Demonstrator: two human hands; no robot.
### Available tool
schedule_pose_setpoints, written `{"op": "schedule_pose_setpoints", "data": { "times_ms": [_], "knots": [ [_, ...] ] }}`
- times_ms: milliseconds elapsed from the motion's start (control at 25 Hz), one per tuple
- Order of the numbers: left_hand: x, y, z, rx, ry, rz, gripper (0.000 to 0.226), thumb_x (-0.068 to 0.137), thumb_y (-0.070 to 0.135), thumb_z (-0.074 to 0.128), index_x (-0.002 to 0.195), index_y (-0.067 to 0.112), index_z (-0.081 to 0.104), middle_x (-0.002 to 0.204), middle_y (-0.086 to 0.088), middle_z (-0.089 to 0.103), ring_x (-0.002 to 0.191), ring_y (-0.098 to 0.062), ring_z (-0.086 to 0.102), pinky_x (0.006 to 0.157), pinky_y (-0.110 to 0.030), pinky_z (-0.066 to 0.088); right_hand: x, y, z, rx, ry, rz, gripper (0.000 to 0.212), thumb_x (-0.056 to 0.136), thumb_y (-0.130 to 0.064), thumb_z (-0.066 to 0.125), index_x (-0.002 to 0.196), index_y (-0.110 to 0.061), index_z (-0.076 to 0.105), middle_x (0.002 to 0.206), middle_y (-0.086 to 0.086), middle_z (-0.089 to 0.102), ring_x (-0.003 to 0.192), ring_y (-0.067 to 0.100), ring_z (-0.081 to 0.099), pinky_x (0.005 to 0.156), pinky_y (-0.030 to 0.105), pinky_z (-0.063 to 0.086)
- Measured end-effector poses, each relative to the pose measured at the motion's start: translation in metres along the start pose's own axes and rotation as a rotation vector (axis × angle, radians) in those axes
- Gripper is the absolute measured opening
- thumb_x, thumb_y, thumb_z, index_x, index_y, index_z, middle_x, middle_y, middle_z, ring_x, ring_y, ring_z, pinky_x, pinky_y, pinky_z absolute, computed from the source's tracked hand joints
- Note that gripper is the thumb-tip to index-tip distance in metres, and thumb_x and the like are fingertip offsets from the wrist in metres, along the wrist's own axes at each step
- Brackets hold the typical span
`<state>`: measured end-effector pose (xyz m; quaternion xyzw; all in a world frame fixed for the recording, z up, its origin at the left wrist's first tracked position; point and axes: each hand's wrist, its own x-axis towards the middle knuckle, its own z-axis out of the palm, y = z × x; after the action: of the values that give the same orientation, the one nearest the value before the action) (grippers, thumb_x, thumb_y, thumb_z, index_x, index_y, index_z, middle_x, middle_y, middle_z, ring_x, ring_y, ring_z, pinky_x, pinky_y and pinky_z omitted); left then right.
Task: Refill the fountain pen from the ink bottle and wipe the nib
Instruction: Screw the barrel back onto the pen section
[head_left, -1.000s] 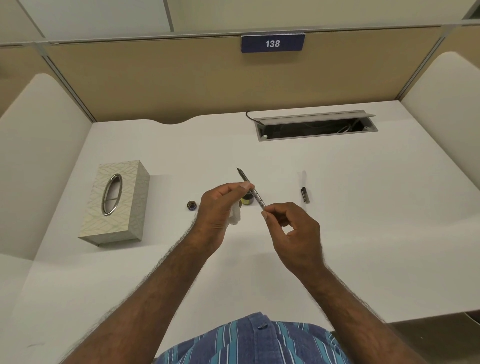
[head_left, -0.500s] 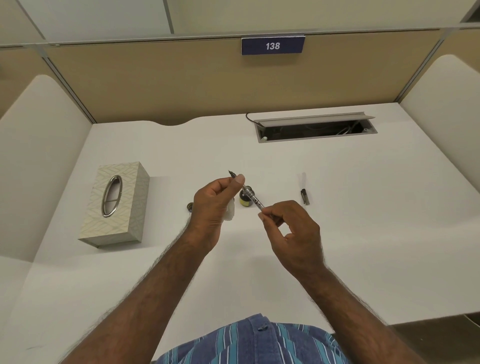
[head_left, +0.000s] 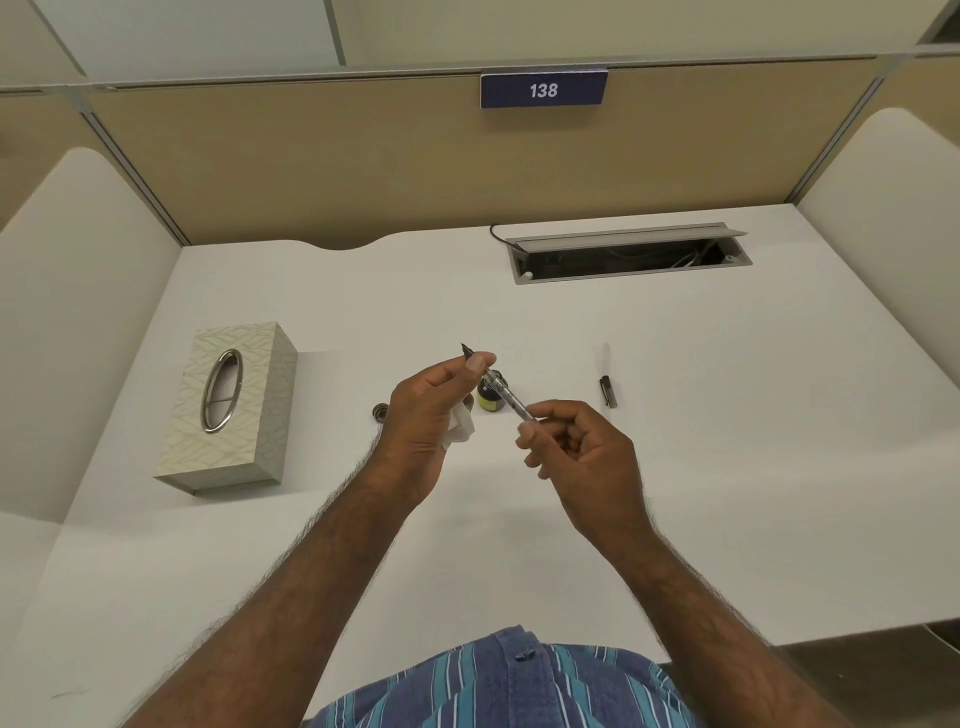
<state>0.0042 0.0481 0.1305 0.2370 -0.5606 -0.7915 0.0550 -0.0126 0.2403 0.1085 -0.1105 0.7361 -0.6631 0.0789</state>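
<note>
Both hands hold the fountain pen (head_left: 506, 397) above the middle of the white desk. My left hand (head_left: 431, 415) pinches it near the dark nib, which points up and to the left, and also keeps a folded white tissue (head_left: 461, 425) against the palm. My right hand (head_left: 576, 452) grips the pen's clear rear end with thumb and fingers. The small ink bottle (head_left: 489, 399) stands open on the desk just behind the pen, partly hidden by it. Its cap (head_left: 380, 412) lies left of my left hand.
A patterned tissue box (head_left: 228, 410) lies at the left of the desk (head_left: 727, 467). The pen's barrel and cap (head_left: 609, 382) lie to the right of the bottle. An open cable tray (head_left: 623, 254) sits at the back. Side panels close in the desk.
My left hand slid along the pen toward the nib, which now points more to the left. The ink bottle, hidden behind the hands before, shows between them.
</note>
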Motion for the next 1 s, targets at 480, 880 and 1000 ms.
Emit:
{"op": "schedule_pose_setpoints", "data": {
  "times_ms": [480,880,1000],
  "knots": [
    [-0.0021,0.0001,0.0018,0.0,-0.016,-0.007,0.02,0.098,0.033,0.073,0.109,0.021,0.086,0.065,0.016,0.07,0.085,-0.017,0.05,0.076,-0.03,0.042,0.0045,-0.0023,0.0003,0.109,-0.071,0.171,0.028,0.102,-0.04,0.066,0.105,-0.013,0.073,0.082,0.011,0.08,0.065,0.023,0.072,0.054,0.034,0.055],
    [-0.0024,0.001,0.0037,0.013,-0.022,-0.005,0.023,0.096,0.032,0.075,0.111,0.018,0.085,0.066,0.016,0.071,0.086,-0.017,0.052,0.077,-0.029,0.042,0.0051,-0.0031,0.0003,0.092,-0.093,0.201,0.031,0.099,-0.048,0.067,0.103,-0.02,0.077,0.087,0.008,0.082,0.068,0.02,0.074,0.052,0.033,0.055],
    [-0.0027,0.0017,0.0038,0.026,-0.013,0.0,0.02,0.094,0.032,0.077,0.108,0.02,0.087,0.081,0.016,0.076,0.085,-0.016,0.053,0.077,-0.03,0.043,0.005,-0.0021,0.0001,0.049,-0.09,0.172,0.022,0.1,-0.044,0.07,0.098,-0.024,0.078,0.086,0.005,0.082,0.067,0.018,0.074,0.051,0.032,0.055]
  ]
}}
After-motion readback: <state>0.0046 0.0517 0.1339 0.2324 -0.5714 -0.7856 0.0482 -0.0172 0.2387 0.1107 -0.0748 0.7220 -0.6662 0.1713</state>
